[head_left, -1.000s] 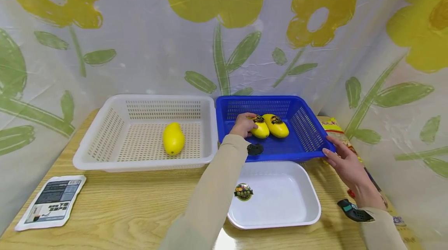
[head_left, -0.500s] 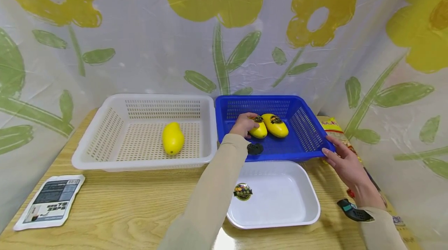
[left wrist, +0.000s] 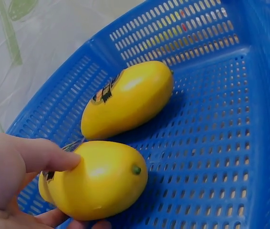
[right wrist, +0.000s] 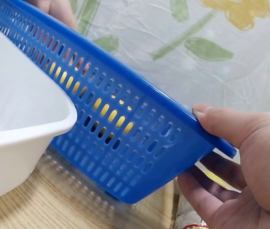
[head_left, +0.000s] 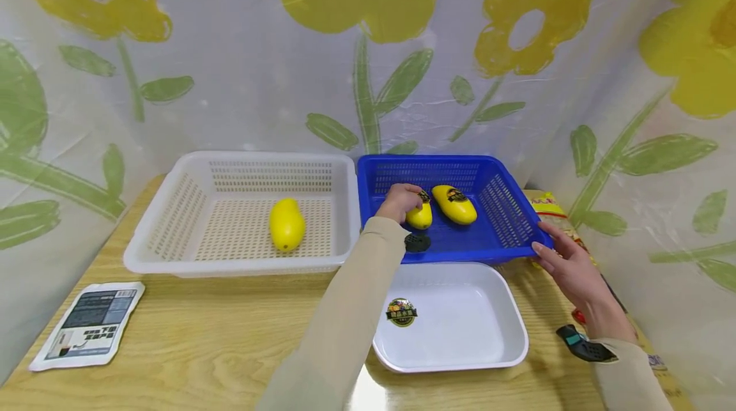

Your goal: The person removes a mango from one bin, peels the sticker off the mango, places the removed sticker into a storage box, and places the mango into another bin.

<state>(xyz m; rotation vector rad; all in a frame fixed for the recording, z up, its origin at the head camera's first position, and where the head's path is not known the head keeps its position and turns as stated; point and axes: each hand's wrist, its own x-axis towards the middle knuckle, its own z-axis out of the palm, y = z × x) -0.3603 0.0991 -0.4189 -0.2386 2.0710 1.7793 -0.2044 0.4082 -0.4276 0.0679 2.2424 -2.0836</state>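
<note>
My left hand (head_left: pixel 399 202) reaches into the blue basket (head_left: pixel 506 238) and grips a yellow mango (left wrist: pixel 104 179). In the left wrist view the thumb lies on top of it and fingertips show beneath. Beside it, a small gap away, a second yellow mango (head_left: pixel 455 205) with a dark sticker lies on the basket floor. At the basket's front right corner my right hand (head_left: pixel 577 270) holds the rim, thumb on top and fingers below, as the right wrist view shows. A third mango (head_left: pixel 286 225) lies in the white basket (head_left: pixel 230 267) to the left.
In front of the blue basket stands a shallow white tray (head_left: pixel 460 328) bearing a round fruit sticker (head_left: pixel 401 312). A flat white-and-dark packet (head_left: pixel 89 325) lies at the table's left. Colourful bags (head_left: pixel 549 205) sit along the right side, near a flowered curtain (head_left: pixel 253 78).
The mango in my left hand has shifted slightly left and turned, so a gap now separates it from the second mango. My right hand stays at the basket corner.
</note>
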